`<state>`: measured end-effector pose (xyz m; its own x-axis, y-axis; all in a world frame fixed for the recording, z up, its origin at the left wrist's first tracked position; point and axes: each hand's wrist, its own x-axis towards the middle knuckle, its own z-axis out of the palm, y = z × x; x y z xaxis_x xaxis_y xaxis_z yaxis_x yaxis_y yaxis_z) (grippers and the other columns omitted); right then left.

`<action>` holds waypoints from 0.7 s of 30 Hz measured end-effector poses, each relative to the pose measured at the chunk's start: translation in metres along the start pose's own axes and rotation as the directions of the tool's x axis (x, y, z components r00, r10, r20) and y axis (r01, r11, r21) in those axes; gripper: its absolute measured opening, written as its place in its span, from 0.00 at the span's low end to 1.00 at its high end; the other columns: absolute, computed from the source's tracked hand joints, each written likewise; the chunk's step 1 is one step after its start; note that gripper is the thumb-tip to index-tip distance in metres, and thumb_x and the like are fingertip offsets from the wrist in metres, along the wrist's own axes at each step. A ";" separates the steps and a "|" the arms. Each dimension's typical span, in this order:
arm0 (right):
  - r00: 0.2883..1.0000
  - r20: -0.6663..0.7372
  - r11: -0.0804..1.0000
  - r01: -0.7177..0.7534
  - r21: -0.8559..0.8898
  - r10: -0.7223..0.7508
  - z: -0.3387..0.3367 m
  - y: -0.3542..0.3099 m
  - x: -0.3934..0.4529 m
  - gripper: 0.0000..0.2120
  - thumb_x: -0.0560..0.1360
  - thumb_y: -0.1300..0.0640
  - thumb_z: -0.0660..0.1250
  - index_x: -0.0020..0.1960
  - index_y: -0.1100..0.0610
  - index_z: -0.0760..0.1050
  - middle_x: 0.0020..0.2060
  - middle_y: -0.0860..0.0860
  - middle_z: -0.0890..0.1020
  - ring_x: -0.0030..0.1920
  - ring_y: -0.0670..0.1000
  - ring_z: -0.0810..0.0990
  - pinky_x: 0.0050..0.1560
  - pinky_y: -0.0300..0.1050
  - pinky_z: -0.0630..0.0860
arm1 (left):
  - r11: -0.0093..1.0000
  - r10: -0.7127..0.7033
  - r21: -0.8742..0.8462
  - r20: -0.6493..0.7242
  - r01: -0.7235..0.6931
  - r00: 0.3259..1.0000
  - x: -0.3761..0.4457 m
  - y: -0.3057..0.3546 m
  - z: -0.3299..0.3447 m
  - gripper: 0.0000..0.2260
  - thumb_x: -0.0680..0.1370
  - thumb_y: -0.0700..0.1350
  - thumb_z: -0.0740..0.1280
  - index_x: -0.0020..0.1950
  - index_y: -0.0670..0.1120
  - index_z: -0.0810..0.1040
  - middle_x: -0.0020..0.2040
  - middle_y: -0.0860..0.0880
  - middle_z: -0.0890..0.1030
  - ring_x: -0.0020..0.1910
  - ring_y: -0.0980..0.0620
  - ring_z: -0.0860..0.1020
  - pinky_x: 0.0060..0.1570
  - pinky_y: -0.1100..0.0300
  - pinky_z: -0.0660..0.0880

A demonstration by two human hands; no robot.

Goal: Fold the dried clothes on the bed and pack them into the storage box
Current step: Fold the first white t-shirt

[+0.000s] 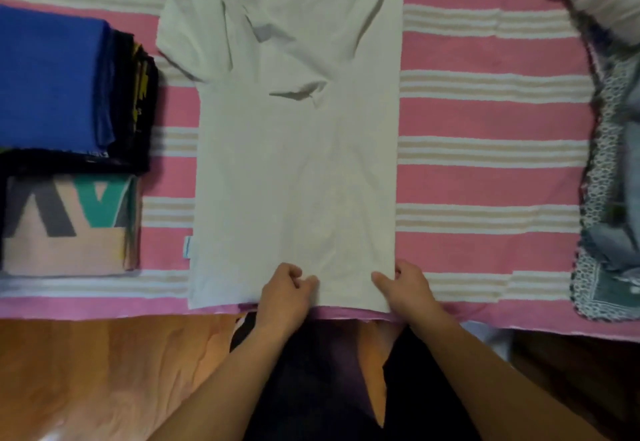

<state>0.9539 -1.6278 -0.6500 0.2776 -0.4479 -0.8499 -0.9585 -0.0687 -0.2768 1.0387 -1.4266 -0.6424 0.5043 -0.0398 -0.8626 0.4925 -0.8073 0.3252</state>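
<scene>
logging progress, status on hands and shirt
Left hand and right hand both grip the white shirt hem. Right side folded in, left sleeve out. Nothing in the way.

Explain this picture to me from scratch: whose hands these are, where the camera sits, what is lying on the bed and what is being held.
There is no machine here. A person wears a wide-angle camera on the head, so the single picture looks forward and down over their own arms. Both hands are at the near edge of a bed covered by a pink and cream striped blanket. Spread flat in the middle lies a white T-shirt, neck away from the person, with its right side already folded in to a straight edge. The left hand and the right hand each pinch the shirt's bottom hem. To the left sits a stack of folded clothes, blue on top, and a folded printed piece in front of it. At the right edge lies a heap of unfolded laundry. No storage box is in view.
</scene>
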 end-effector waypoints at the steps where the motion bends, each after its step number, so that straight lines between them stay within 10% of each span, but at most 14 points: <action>1: 1.000 -0.010 1.000 0.003 -0.021 -0.003 -0.001 0.002 -0.004 0.13 0.76 0.52 0.72 0.54 0.60 0.80 0.46 0.52 0.83 0.48 0.55 0.82 0.47 0.46 0.76 | 1.000 -0.003 0.010 -0.047 0.003 0.999 -0.002 -0.001 0.004 0.06 0.80 0.51 0.68 0.51 0.50 0.74 0.43 0.56 0.78 0.49 0.49 0.79 0.50 0.57 0.72; 8: 0.999 0.010 0.851 0.039 -0.523 -0.040 -0.026 -0.009 -0.014 0.15 0.75 0.43 0.70 0.47 0.53 0.70 0.42 0.50 0.78 0.42 0.53 0.77 0.39 0.46 0.69 | 0.988 -0.001 0.153 0.012 -0.001 1.000 -0.003 -0.008 -0.012 0.06 0.80 0.49 0.63 0.46 0.50 0.78 0.46 0.52 0.82 0.47 0.50 0.80 0.48 0.54 0.77; 13: 0.928 -0.186 0.837 0.187 -0.515 -0.322 -0.071 -0.106 0.032 0.03 0.78 0.56 0.64 0.47 0.56 0.73 0.43 0.53 0.80 0.40 0.53 0.77 0.40 0.49 0.76 | 0.983 0.075 -0.155 -0.132 -0.096 0.988 0.059 0.053 -0.083 0.07 0.79 0.45 0.65 0.44 0.47 0.80 0.41 0.49 0.85 0.42 0.45 0.84 0.51 0.47 0.81; 21: 0.743 -0.113 0.637 0.473 -0.609 -0.660 -0.116 -0.282 0.124 0.14 0.79 0.60 0.61 0.64 0.56 0.76 0.60 0.54 0.77 0.59 0.57 0.76 0.57 0.50 0.74 | 0.924 0.192 -0.266 -0.303 -0.276 0.933 0.145 0.198 -0.190 0.09 0.78 0.44 0.64 0.41 0.43 0.79 0.47 0.35 0.85 0.39 0.43 0.81 0.47 0.53 0.76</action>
<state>1.2508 -1.7672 -0.6257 0.8312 -0.3882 -0.3980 -0.5190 -0.7985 -0.3050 1.3444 -1.4805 -0.6293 0.7801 -0.0138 -0.6254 0.5042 -0.5778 0.6417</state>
